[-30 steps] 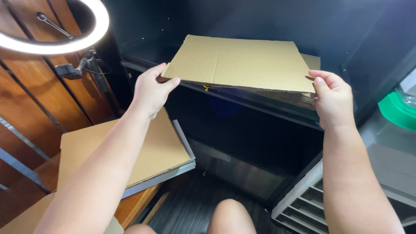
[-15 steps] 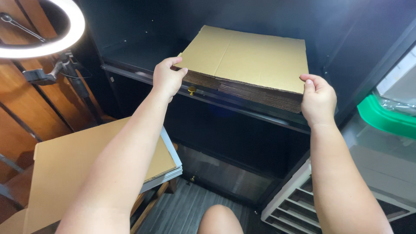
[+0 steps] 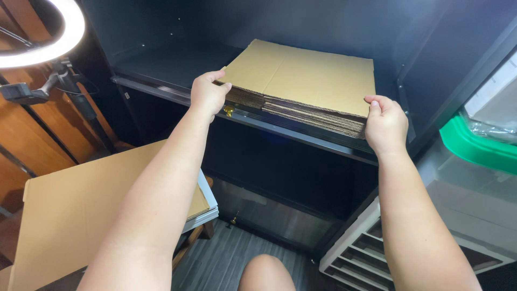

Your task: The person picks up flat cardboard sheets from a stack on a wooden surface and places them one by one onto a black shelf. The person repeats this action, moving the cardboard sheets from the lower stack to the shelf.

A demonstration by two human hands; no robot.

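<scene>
Cardboard stack (image 3: 307,83) lies flat on dark shelf (image 3: 161,64); left hand (image 3: 207,94) and right hand (image 3: 385,124) fingers grip its front corners.

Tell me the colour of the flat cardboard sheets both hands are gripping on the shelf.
Plain tan brown, no print, seen in the head view: the cardboard sheets.

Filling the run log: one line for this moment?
left hand: grips cardboard stack left edge | right hand: grips front right corner | stack: flat on dark shelf
</scene>
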